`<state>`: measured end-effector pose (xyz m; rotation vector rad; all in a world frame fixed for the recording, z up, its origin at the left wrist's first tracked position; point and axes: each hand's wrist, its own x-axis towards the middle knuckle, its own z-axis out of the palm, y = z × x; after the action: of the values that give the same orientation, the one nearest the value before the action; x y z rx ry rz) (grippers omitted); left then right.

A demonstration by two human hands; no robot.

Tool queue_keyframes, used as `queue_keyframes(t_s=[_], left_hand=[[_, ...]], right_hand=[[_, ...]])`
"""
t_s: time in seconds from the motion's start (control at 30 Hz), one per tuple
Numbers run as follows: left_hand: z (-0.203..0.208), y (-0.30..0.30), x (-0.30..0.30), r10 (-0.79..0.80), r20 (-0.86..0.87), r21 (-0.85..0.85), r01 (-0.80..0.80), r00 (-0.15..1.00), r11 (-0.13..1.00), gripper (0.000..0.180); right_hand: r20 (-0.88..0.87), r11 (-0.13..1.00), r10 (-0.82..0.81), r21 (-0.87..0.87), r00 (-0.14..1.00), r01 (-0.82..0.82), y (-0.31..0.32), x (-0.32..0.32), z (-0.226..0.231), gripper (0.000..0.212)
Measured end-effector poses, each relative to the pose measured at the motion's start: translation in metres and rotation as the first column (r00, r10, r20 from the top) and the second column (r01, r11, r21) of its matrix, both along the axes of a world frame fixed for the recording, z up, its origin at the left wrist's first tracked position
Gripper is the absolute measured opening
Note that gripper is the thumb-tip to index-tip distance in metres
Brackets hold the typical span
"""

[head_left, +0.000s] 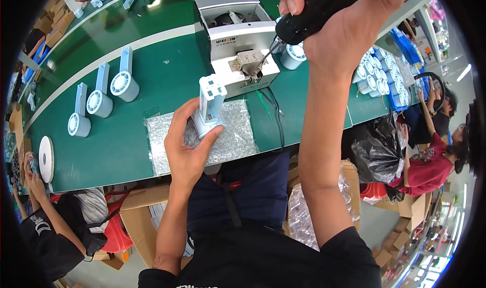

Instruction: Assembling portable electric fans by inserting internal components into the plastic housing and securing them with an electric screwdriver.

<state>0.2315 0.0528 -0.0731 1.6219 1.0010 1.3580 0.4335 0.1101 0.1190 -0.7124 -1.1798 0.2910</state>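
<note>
My left hand point(188, 142) is closed round a light-blue plastic housing point(206, 117), a round body with an upright hollow handle. It is held over a sheet of bubble wrap point(235, 132) on the green bench. My right hand point(336, 37) grips a black electric screwdriver point(298, 24), tilted down to the left. The driver's thin bit reaches the front pick-up of a screw feeder point(234, 45), a white and dark box with an open top. Whether a screw sits on the bit is too small to tell.
Several blue housings point(99, 104) lie in a row at left; another housing point(293, 56) is right of the feeder. Stacked blue parts point(379, 72) fill the right side. A white reel point(46, 159) stands at the left edge. A black cable point(280, 121) hangs over the front edge. Co-workers sit on both sides.
</note>
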Motion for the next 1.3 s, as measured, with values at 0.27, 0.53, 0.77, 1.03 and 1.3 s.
queue_keyframes(t_s=[0.27, 0.53, 0.77, 1.03, 1.3], left_hand=[[0.004, 0.000, -0.001, 0.001, -0.039, 0.025, 0.000, 0.999, 1.000, 0.055], [0.004, 0.000, 0.002, 0.016, -0.042, 0.001, -0.016, 0.999, 1.000, 0.054], [0.005, 0.001, 0.002, 0.019, -0.043, 0.019, -0.018, 0.999, 1.000, 0.054], [0.005, 0.001, 0.000, 0.018, -0.038, 0.016, -0.018, 0.999, 1.000, 0.054], [0.003, 0.003, 0.004, 0.051, -0.033, 0.005, -0.051, 0.998, 0.999, 0.056]], right_hand=[[-0.049, 0.998, -0.052, -0.033, 0.997, 0.051, 0.014, -0.014, -0.005, 0.061], [-0.032, 0.975, 0.108, -0.192, 0.994, -0.112, 0.031, -0.004, 0.003, 0.077], [0.065, 0.991, 0.109, -0.090, 0.992, -0.103, 0.030, -0.007, -0.001, 0.077], [-0.011, 0.971, 0.134, -0.200, 0.991, -0.133, 0.021, -0.015, -0.008, 0.077], [-0.327, 0.487, 0.850, 0.193, 0.412, -0.852, -0.018, -0.032, -0.014, 0.089]])
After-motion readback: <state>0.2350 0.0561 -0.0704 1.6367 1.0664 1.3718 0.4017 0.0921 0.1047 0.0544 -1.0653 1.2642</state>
